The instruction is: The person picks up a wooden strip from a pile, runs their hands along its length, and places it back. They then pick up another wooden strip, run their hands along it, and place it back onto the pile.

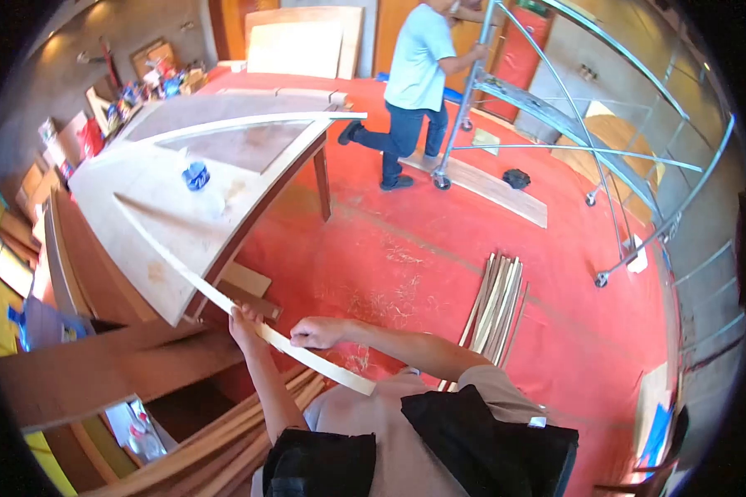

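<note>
A long, pale wooden strip [323,364] slants from the work table down to my torso. Its far end reaches over the table top. My left hand [244,325] is wrapped round the strip just off the table's near corner. Close to the strip's right edge, my right hand [319,332] is closed in a fist. Whatever it grips, if anything, is hidden by the fingers. A blue-labelled plastic bottle [196,176] and another long pale strip [249,120] are on the table [153,273].
Curled wood shavings [389,286] litter the red floor covering. A bundle of thin strips [493,311] lies to the right, and longer boards [224,439] are at lower left. Beyond, a person [419,74] stands by a wheeled metal scaffold [539,108].
</note>
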